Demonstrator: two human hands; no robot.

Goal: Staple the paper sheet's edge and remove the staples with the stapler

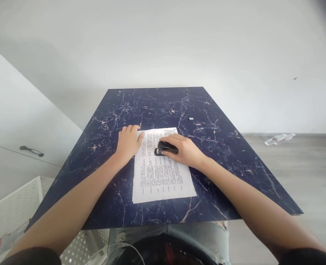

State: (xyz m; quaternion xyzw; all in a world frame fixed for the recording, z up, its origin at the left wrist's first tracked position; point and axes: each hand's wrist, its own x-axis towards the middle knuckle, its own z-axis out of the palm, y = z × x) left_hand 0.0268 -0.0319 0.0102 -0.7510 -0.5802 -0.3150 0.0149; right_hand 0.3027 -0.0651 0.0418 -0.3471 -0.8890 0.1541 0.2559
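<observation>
A printed sheet of paper (160, 173) lies on a dark blue marble-patterned table (223, 147). My left hand (128, 141) rests flat with fingers stretched out on the table at the sheet's upper left corner, thumb on the paper's edge. My right hand (183, 149) is curled round a black stapler (165, 148) that sits on the upper middle of the sheet.
A small grey object (191, 119) lies on the table beyond the paper. A white perforated bin (11, 213) stands at the lower left beside a white cabinet with a dark handle (32, 150). A plastic wrapper (279, 138) lies on the grey floor at right.
</observation>
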